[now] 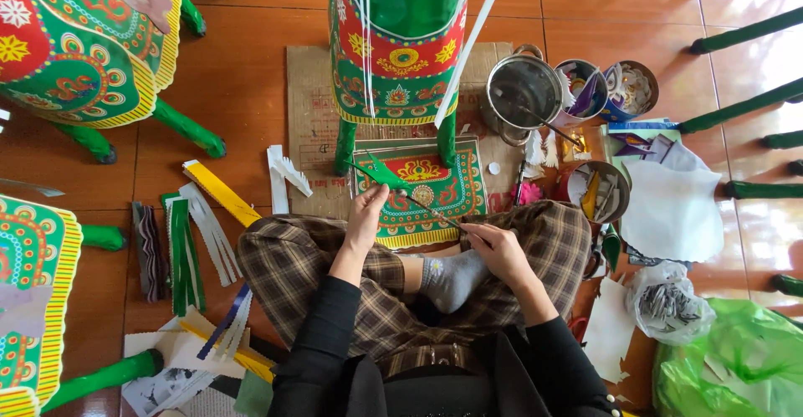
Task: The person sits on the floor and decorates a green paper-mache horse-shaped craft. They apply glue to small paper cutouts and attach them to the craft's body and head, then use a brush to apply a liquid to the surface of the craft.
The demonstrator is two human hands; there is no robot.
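I sit cross-legged on the floor in plaid trousers. My left hand (366, 214) pinches a small green pointed paper piece (378, 172) over a red, green and yellow patterned paper panel (435, 184) lying in front of my knees. My right hand (495, 248) grips a thin stick (435, 214), like a brush, whose tip reaches toward the green piece beside my left fingers. Just behind the panel stands a tall green paper animal figure (398, 49) with patterned sides and green legs, on a sheet of cardboard (308, 112).
A metal pot (524, 91) and three tins of paper scraps (599, 189) stand at the right, with a white sheet (672, 209), a clear bag (669, 301) and a green bag (740, 358). Fringed paper strips (194, 245) lie at the left. Other decorated figures (84, 45) stand at the left.
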